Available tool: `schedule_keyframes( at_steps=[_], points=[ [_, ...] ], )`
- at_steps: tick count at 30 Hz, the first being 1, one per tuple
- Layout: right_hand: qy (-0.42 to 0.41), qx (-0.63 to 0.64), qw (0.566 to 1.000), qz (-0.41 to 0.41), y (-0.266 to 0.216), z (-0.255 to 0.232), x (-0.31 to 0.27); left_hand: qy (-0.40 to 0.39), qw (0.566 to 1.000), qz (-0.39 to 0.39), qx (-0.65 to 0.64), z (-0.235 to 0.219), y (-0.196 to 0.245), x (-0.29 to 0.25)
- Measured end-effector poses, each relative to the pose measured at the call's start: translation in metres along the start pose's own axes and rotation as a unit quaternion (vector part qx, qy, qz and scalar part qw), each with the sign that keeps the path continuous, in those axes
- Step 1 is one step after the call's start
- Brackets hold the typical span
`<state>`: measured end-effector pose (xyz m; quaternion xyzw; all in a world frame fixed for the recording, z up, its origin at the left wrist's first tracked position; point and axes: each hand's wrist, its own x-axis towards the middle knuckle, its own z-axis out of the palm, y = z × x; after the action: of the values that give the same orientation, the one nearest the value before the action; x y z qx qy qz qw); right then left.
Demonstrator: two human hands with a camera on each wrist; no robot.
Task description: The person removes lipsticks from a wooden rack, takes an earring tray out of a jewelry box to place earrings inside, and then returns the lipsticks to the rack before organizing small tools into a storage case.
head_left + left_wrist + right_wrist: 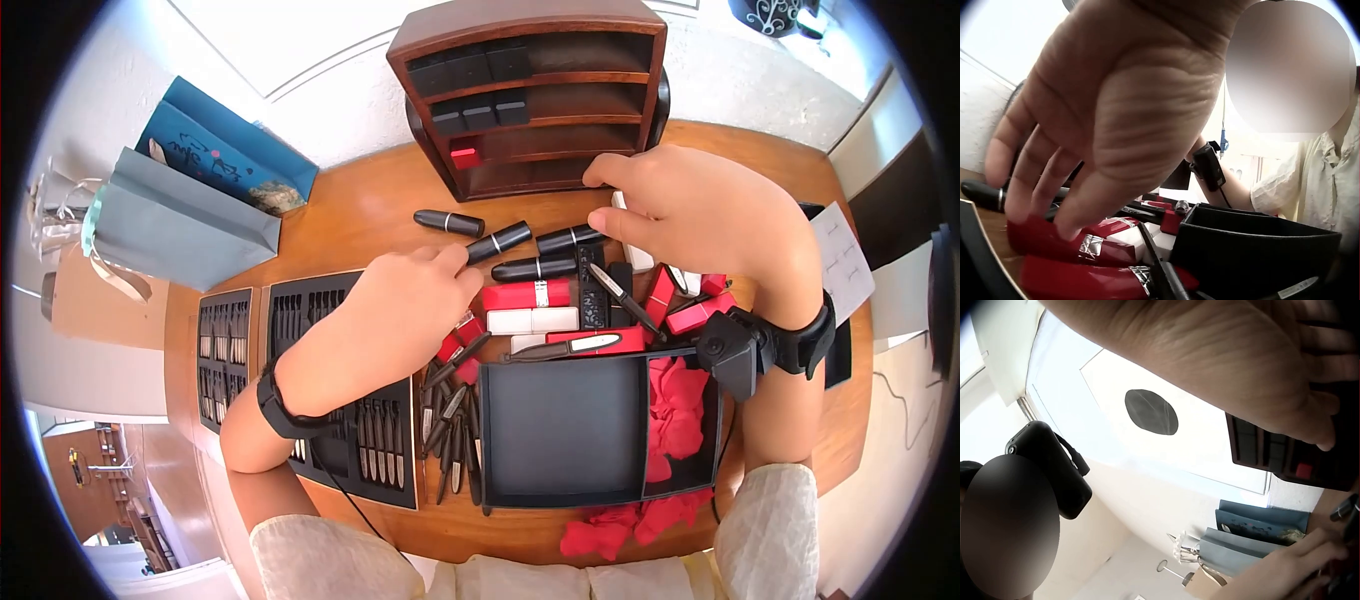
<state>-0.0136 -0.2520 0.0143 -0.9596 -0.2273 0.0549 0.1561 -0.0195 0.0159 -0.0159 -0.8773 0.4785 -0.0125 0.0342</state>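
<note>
My left hand (415,315) reaches in from the left, and its fingertips pinch the near end of a black lipstick tube (508,238) with a silver band. Other black lipstick tubes (448,222) lie close by on the table. In the left wrist view, red lipstick boxes (1079,278) show below the fingers of the left hand (1104,125). My right hand (705,215) hovers near the front of the wooden shelf (525,25), thumb and index finger apart. Beneath it is a white box (637,258), partly hidden by the hand.
A black divided tray (565,430) with red petals (675,410) stands at the near edge. Several slim pens (455,440) lie beside it. At the left are black cases of pens (385,440) and a blue gift bag (225,150). The shelf holds black boxes (470,65) and a red box (466,158).
</note>
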Motion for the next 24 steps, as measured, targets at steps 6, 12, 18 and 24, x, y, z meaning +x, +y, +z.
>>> schedule_keyframes(
  at_steps=[6,12,18,24],
  points=[
    [-0.009,-0.007,1.0,0.01,-0.002,0.001,-0.001,-0.008,0.998,0.015,-0.054,-0.014,0.011,0.015],
    [0.008,-0.008,1.0,0.0,0.0,0.001,-0.001,-0.068,0.997,-0.036,0.011,-0.001,-0.002,0.004],
    [-0.007,-0.009,1.0,0.018,-0.002,0.002,0.001,-0.137,0.987,-0.065,-0.055,0.0,-0.015,0.003],
    [-0.006,-0.006,1.0,0.025,0.001,0.0,-0.001,-0.007,0.993,0.021,-0.113,-0.007,0.012,0.03]
  ],
)
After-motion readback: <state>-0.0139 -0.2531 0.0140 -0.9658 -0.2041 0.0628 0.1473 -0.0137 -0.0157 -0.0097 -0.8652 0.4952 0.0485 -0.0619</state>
